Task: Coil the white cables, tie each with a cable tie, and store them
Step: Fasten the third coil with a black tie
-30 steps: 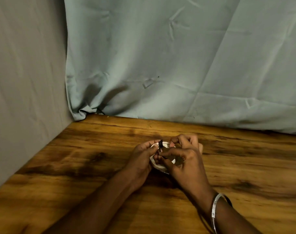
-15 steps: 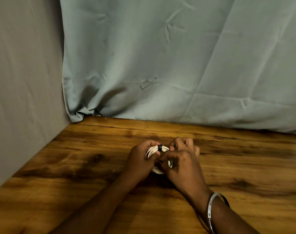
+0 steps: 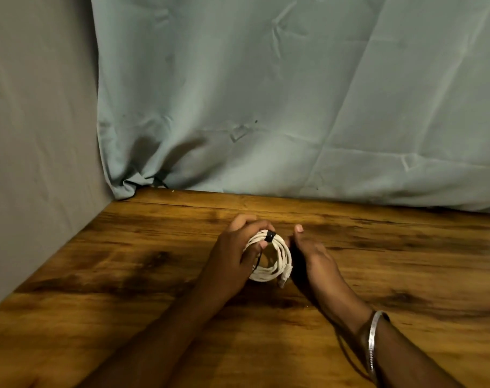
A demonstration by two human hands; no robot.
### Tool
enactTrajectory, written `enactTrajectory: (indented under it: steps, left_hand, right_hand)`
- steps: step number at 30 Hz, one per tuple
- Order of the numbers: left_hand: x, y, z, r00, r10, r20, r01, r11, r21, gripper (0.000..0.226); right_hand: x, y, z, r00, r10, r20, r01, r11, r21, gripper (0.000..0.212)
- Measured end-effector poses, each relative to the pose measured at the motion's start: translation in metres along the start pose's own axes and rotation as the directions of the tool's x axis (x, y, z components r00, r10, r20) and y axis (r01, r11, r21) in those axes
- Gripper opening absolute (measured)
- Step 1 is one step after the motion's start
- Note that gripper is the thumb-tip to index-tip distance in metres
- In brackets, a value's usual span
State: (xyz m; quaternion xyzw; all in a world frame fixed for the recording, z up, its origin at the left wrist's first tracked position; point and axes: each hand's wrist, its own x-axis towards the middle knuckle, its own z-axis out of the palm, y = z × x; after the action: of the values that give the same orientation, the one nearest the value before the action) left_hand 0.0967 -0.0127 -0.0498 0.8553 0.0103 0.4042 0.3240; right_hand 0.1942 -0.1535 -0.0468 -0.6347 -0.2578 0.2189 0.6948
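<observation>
Left hand [image 3: 229, 259] fingers curled around white cable coil [image 3: 277, 261] at frame centre, black tie [image 3: 269, 236] on top, right hand [image 3: 312, 253] fingers straight beside it, wooden bench [image 3: 126, 275]

rustic brown wood-grain table [image 3: 154, 261] with a pale blue-grey cloth [image 3: 294, 107] bunched on its far edge, well beyond the grip

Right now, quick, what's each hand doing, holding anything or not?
Left hand: grips the coiled white cable, thumb by the black cable tie.
Right hand: open, fingers straight beside the coil, holding nothing.
</observation>
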Motion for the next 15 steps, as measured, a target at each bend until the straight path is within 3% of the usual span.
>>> enactTrajectory:
  steps: [2, 6, 15]
  left_hand:
    - [-0.002, 0.006, 0.002, 0.998, 0.066, -0.010, -0.065, 0.998, 0.025, 0.025]
    - [-0.005, 0.015, 0.002, 0.990, 0.139, -0.023, -0.139, 0.990, 0.009, 0.028]
    - [-0.008, 0.017, 0.001, 0.988, 0.154, -0.009, -0.154, 0.988, -0.028, 0.027]
  right_hand:
    - [-0.001, -0.001, -0.001, 0.999, 0.033, 0.039, -0.033, 0.999, -0.010, 0.062]
    - [-0.005, -0.008, -0.008, 0.990, 0.102, 0.100, -0.107, 0.993, 0.054, 0.039]
    - [-0.007, -0.015, -0.012, 0.970, 0.154, 0.188, -0.179, 0.976, 0.125, 0.042]
